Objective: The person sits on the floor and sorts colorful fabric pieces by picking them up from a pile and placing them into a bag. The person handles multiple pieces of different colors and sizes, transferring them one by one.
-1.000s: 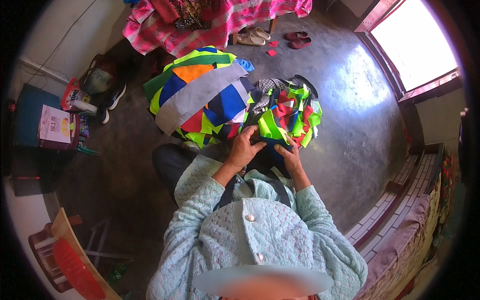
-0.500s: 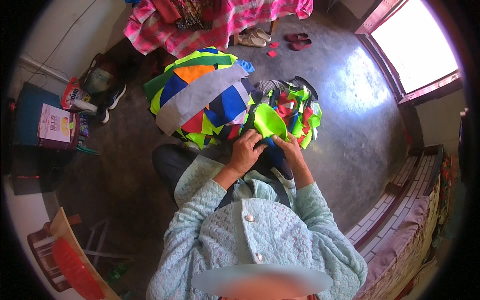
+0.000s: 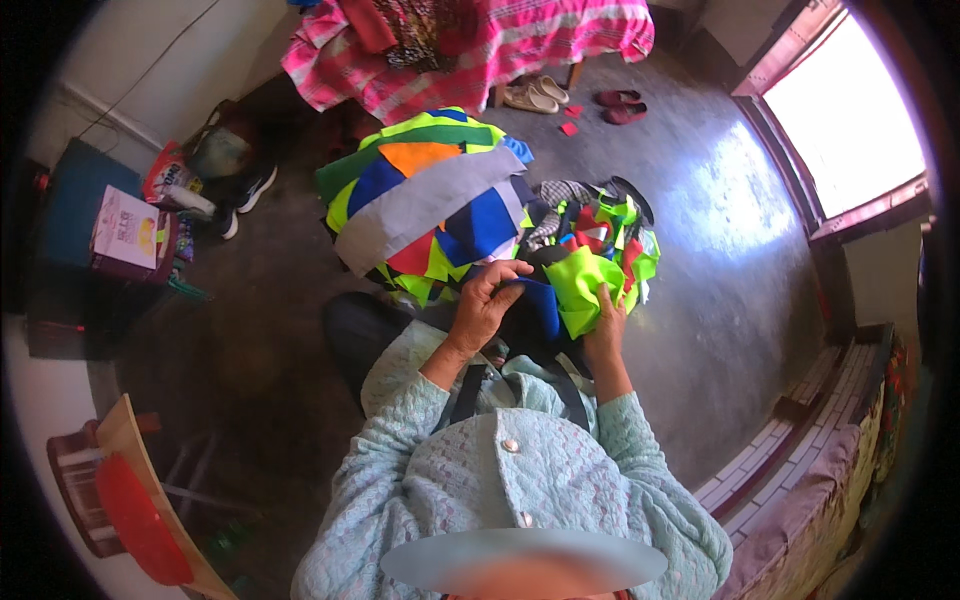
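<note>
Between finger and thumb of my left hand (image 3: 485, 308) is the edge of a blue cloth piece (image 3: 541, 305), which hangs down over my lap. My right hand (image 3: 605, 332) grips a bright yellow-green cloth piece (image 3: 582, 288), its thumb lying on top of the fabric. The two pieces are side by side; whether they touch at the back I cannot tell. Ahead and to the left bulges a big rounded mound of cloth pieces (image 3: 420, 205) in grey, blue, green, orange and red. Just beyond my right hand lies a smaller heap of mixed scraps (image 3: 640, 262).
A bed or table with a pink checked cover (image 3: 560, 30) stands at the far side. Pale shoes (image 3: 535, 96), dark red shoes (image 3: 622, 107) and small red scraps (image 3: 569, 128) lie on the floor. Boxes (image 3: 128, 232) stand at left, a wooden chair (image 3: 150, 500) at lower left.
My hands have moved apart. The yellow-green cloth has shifted right and down with my right hand, while my left hand now holds the blue cloth alone. The whole view has shifted slightly.
</note>
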The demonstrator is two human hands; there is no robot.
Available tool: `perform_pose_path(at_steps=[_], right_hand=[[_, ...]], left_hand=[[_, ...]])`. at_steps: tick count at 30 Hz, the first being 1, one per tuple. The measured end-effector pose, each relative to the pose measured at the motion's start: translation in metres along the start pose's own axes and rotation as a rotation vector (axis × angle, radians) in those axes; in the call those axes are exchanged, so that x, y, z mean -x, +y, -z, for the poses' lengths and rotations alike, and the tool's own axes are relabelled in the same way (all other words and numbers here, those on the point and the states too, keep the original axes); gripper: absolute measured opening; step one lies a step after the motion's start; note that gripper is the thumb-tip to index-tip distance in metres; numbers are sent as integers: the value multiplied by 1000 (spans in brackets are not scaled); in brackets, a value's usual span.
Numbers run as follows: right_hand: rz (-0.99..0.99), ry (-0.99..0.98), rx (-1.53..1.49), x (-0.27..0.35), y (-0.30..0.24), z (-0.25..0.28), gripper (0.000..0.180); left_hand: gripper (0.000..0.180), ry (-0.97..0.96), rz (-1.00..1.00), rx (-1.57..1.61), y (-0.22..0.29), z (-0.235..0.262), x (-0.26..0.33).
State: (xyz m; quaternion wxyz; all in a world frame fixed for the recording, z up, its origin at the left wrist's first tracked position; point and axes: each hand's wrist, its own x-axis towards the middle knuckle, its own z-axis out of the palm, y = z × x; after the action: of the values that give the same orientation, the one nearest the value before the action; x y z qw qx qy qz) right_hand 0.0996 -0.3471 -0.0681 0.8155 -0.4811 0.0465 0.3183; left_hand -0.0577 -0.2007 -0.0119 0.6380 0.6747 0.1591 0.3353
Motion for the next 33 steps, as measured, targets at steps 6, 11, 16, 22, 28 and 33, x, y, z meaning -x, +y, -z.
perform_pose_path(at_steps=[6, 11, 16, 22, 28, 33], right_hand=[[-34, -41, -11, -6, 8, 11, 27], [17, -66, 57, -4, 14, 9, 27], [84, -3, 344, 5, 13, 0, 38], [50, -13, 267, 4, 12, 1, 29], [70, 42, 330, 9, 9, -6, 28], [65, -45, 228, -2, 17, 8, 29]], left_hand=[[12, 418, 55, 87, 28, 47, -12], [22, 705, -58, -135, 52, 116, -21], [27, 1009, -202, -182, 76, 184, -37], [27, 1018, -250, -736, 80, 228, -69], [29, 514, -446, -1248, 18, 201, -99], [73, 252, -48, -1282, -50, 163, -80]])
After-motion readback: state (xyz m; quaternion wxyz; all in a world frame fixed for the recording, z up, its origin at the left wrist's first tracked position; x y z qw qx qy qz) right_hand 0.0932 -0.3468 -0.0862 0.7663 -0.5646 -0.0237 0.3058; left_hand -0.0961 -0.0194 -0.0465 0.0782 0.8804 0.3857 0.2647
